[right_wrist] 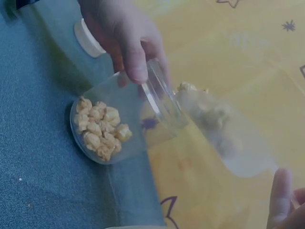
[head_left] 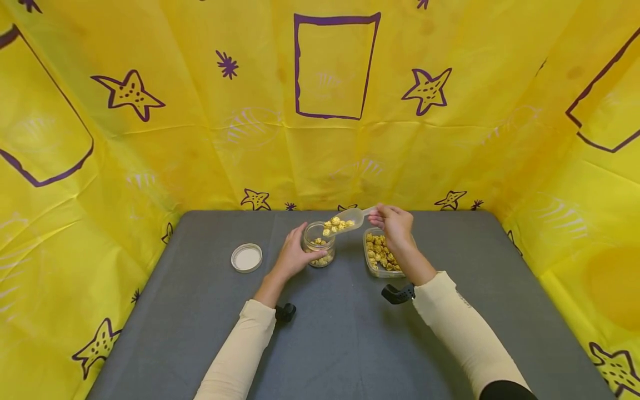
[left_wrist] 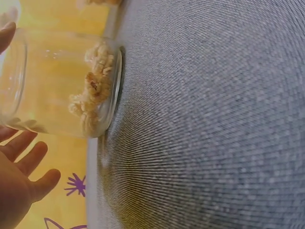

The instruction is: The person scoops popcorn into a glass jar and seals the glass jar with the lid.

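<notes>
A clear jar (head_left: pixel 320 258) with some popcorn at its bottom stands upright on the table. My left hand (head_left: pixel 292 253) grips it near the rim, thumb on the near side; the right wrist view shows that thumb against the jar (right_wrist: pixel 138 119). Between its fingertips my right hand (head_left: pixel 396 225) pinches the handle of a translucent scoop (head_left: pixel 356 216). Popcorn (head_left: pixel 336 224) fills the scoop, whose front tip is over the jar's mouth. Beneath the right hand sits a clear plastic container (head_left: pixel 367 261) of popcorn, partly hidden by the forearm.
A round white-rimmed lid (head_left: pixel 246 258) lies left of the jar on the grey table (head_left: pixel 320 344). Yellow patterned cloth (head_left: pixel 330 166) hangs behind the table and along both sides. Dark wrist-worn devices (head_left: pixel 398 294) show below both wrists.
</notes>
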`<state>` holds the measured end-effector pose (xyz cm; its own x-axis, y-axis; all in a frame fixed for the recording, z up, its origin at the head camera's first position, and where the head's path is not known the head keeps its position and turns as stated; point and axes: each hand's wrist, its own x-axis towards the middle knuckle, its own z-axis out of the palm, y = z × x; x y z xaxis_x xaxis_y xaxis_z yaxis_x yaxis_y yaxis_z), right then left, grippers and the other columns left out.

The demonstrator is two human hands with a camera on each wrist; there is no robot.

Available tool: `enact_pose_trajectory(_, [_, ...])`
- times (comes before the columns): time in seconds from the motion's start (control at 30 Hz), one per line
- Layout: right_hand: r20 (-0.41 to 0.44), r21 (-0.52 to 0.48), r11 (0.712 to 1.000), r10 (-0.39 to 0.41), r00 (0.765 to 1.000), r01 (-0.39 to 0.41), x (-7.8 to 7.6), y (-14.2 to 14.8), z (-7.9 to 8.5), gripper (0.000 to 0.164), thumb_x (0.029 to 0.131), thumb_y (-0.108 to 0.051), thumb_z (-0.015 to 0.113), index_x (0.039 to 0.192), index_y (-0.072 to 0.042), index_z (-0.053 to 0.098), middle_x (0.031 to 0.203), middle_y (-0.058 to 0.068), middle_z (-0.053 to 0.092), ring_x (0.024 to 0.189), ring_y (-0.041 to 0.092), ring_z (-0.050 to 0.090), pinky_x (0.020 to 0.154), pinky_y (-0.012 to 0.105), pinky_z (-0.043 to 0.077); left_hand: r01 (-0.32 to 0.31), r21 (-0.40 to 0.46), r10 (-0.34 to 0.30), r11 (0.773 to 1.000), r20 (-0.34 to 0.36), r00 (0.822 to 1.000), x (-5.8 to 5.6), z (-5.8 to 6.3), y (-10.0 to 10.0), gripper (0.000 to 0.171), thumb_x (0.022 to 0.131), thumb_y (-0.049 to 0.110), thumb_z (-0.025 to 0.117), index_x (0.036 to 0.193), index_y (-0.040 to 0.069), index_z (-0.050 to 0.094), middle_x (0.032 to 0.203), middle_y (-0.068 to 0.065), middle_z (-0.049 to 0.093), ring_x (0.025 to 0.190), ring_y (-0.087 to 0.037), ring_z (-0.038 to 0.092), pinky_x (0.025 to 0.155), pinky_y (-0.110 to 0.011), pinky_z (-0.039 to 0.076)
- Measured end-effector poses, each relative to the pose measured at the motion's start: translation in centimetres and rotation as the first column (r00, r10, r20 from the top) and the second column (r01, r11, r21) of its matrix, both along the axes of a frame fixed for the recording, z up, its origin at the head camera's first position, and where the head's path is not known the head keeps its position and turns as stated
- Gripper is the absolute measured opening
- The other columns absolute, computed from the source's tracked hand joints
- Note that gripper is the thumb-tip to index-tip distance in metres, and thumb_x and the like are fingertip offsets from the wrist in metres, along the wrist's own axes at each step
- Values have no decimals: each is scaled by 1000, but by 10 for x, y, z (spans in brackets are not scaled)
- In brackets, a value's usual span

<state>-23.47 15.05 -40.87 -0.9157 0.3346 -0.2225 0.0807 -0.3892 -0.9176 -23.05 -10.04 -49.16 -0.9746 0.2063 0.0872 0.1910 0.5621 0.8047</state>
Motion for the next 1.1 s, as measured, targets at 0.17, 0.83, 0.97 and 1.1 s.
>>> enact_pose_trajectory(0.17, [-17, 110, 994, -10, 1000, 11, 0, -6, 3, 23, 96, -7, 59, 108, 13, 60, 60, 1, 67, 51, 10, 66, 58, 26, 58, 4, 14, -4, 1000, 4, 1000, -2, -5, 0, 94, 74, 39, 84, 149, 6, 37, 149, -19, 41, 137, -36, 40, 112, -55, 33])
enact_pose_trajectory(0.83, [-371, 634, 754, 103, 923, 170, 4, -47, 16, 17, 91, -5, 60, 89, 8, 71, 72, 25, 69, 50, 23, 65, 47, 25, 54, -2, 39, 2, 999, 16, 1000, -2, -6, 0, 86, 73, 40, 84, 144, 9, 44, 142, -16, 49, 128, -34, 45, 108, -54, 37])
enact_pose_trajectory(0.97, [-368, 659, 737, 136, 920, 154, 3, -49, 16, 18, 92, -7, 62, 91, 8, 71, 73, 25, 69, 52, 25, 66, 48, 24, 54, -2, 44, 1, 999, 24, 1000, -2, -6, 0, 86, 73, 40, 84, 143, 9, 44, 142, -16, 49, 127, -34, 45, 107, -55, 37])
enact_pose_trajectory(1.1, [-358, 647, 750, 140, 923, 137, 4, -50, 16, 21, 93, -10, 62, 93, 9, 71, 75, 26, 69, 53, 26, 67, 50, 28, 56, 1, 43, -2, 999, 22, 1000, -2, -6, -1, 87, 73, 40, 84, 144, 9, 44, 142, -16, 49, 128, -34, 45, 108, -54, 36])
